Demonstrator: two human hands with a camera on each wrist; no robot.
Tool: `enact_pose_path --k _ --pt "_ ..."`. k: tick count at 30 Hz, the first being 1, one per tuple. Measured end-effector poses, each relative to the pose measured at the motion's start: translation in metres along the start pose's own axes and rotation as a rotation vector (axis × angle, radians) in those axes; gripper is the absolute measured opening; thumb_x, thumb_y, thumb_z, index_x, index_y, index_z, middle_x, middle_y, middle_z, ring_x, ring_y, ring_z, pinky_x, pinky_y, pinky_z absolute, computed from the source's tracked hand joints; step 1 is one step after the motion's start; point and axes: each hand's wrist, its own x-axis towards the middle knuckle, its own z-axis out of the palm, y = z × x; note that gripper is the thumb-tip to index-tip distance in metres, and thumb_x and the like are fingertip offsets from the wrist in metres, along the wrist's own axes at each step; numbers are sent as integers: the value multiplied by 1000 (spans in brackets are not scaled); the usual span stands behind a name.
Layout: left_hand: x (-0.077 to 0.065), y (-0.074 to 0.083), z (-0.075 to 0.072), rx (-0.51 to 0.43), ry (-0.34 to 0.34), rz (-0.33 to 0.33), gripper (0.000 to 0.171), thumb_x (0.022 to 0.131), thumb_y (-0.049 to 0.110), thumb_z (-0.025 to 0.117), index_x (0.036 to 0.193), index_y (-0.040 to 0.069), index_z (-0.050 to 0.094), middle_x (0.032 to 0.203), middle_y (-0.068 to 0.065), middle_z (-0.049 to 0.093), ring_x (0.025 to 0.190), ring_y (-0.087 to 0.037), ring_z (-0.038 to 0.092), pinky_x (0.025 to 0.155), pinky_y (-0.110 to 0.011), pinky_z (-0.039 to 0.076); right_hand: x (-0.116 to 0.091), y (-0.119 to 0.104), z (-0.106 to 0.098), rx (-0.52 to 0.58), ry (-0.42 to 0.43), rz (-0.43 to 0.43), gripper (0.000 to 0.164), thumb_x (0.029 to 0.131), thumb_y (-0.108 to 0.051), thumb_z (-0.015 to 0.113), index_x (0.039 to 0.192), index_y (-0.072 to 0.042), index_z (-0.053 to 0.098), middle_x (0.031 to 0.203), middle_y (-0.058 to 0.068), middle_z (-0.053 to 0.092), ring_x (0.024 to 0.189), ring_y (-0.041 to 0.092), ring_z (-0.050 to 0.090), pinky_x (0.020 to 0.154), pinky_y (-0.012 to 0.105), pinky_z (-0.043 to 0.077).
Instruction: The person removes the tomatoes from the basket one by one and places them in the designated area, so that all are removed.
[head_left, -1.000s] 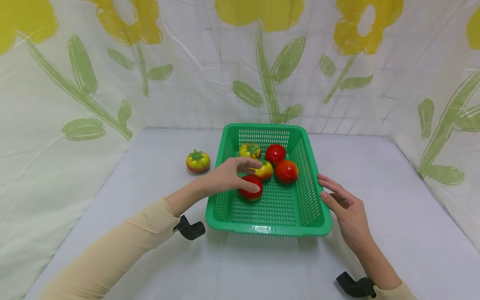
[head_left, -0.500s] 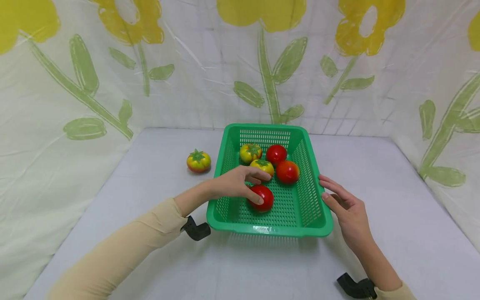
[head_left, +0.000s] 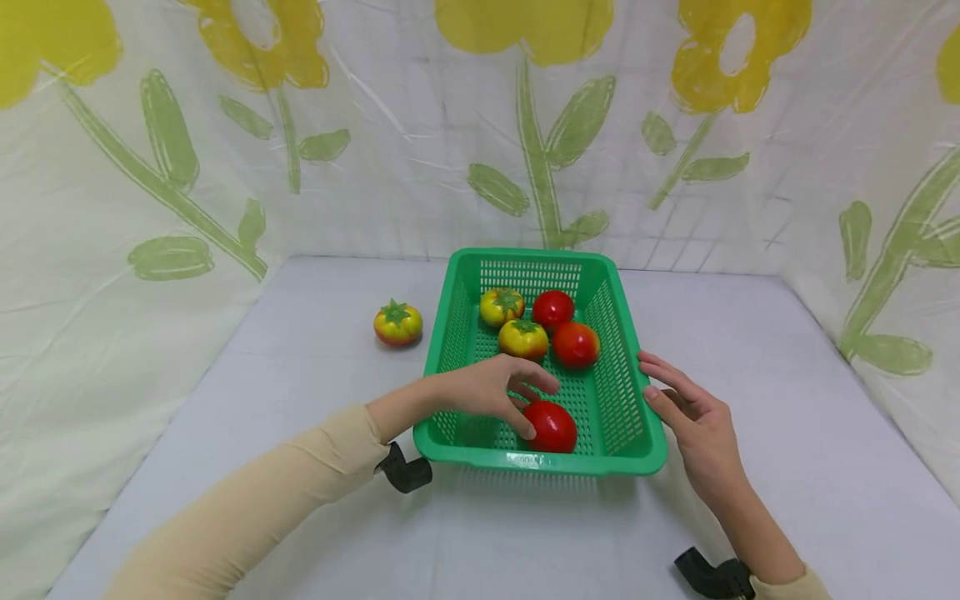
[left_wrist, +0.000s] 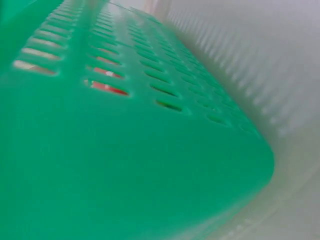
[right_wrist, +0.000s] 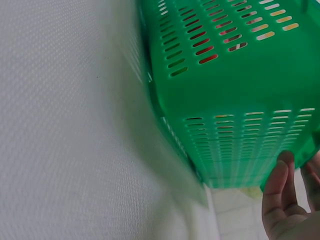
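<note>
My left hand (head_left: 491,390) is inside the green plastic basket (head_left: 538,461), its thumb at the left side of a shiny red tomato (head_left: 553,427). Its fingers are spread apart and arch loosely behind the tomato, which lies near the basket's front wall. The left wrist view shows the slotted basket wall (left_wrist: 140,160) but not the hand. At the basket's right rim, my right hand (head_left: 693,425) pinches the edge, thumb on top. In the right wrist view its fingers (right_wrist: 276,192) press close against the rim's underside.
Two yellow tomatoes with green tops, a rear one (head_left: 501,307) and a nearer one (head_left: 522,339), lie in the basket beside two red ones (head_left: 553,309) (head_left: 576,345). Another yellow tomato (head_left: 398,323) sits on the white table (head_left: 322,367) left of the basket. A flowered sheet (head_left: 420,150) hangs behind.
The left hand and the red tomato have moved right and toward the front wall, with the tomato now farther out from the palm. The right hand has stayed at the rim.
</note>
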Motion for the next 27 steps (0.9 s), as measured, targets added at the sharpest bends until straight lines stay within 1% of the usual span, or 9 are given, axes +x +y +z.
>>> enact_pose_path --k 2,5,9,14,22,27 --pt "1 -1 1 -2 -19 11 58 83 1 78 136 1 54 136 -14 55 119 -22 55 90 -30 52 0 0 0 -9 4 6 38 99 -9 60 136 1 56 145 7 49 111 19 59 90 22 50" --pt "2 -1 2 8 -20 10 58 83 0 77 136 -1 53 136 -15 56 119 -20 55 91 -30 51 0 -1 0 -21 12 17 38 99 -9 60 136 0 56 145 7 49 113 19 59 91 23 49" --pt "3 -2 2 48 -7 0 59 83 0 78 136 0 54 135 -13 57 118 -17 56 91 -30 51 -1 -2 0 -23 14 24 38 100 -10 59 136 0 56 145 7 49 114 19 59 91 22 49" --pt "3 -1 3 100 3 -11 59 82 0 79 135 1 55 133 -9 59 115 -14 57 88 -26 52 0 -1 0 -30 13 25 38 100 -10 59 136 0 56 146 7 49 114 19 59 91 22 49" --pt "3 -2 3 127 -11 -15 61 80 -1 80 136 2 55 131 -3 61 112 -12 56 86 -25 52 2 1 -1 -35 12 22 39 100 -11 60 137 0 55 146 7 48 115 19 59 91 23 49" --pt "3 -2 2 142 -13 -21 61 80 2 81 135 3 56 127 0 62 112 -12 56 86 -25 52 2 2 -1 -43 11 27 40 100 -12 60 138 0 55 146 6 48 114 20 58 91 23 49"
